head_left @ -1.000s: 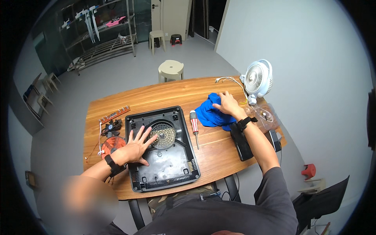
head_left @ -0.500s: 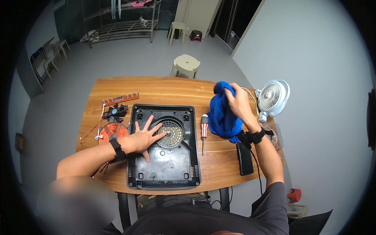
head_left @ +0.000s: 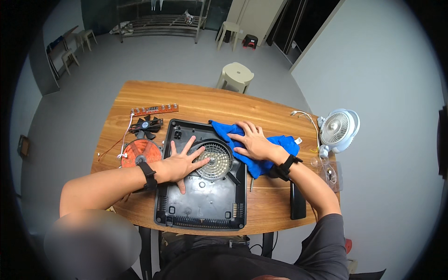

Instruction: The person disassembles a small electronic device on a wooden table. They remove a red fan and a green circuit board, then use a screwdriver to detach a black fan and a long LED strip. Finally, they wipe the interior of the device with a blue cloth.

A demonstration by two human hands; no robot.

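Note:
A black plastic casing (head_left: 214,200) with a round fan grille (head_left: 213,158) lies on the table in front of me. My left hand (head_left: 183,163) rests on it with fingers spread, the fingertips reaching over the grille's left side. Over the casing's upper right corner and the table beside it spreads a blue cloth (head_left: 261,168). My right hand (head_left: 254,142) lies on this cloth, pressing it down with its fingers stretched and apart. Just below the cloth's edge shows the metal shaft of a screwdriver (head_left: 252,185); its handle is hidden beneath.
Left of the casing lie a circuit strip (head_left: 155,110), a black fan (head_left: 145,125) and an orange-red coil disc (head_left: 140,151) with wires. A black phone-like slab (head_left: 297,203) sits under my right forearm. At the right edge stand a white fan (head_left: 333,127) and a clear box (head_left: 333,175).
My right hand has brought the blue cloth left and down onto the casing's corner, now covering the screwdriver's handle. The left hand stays on the casing. The view has shifted slightly.

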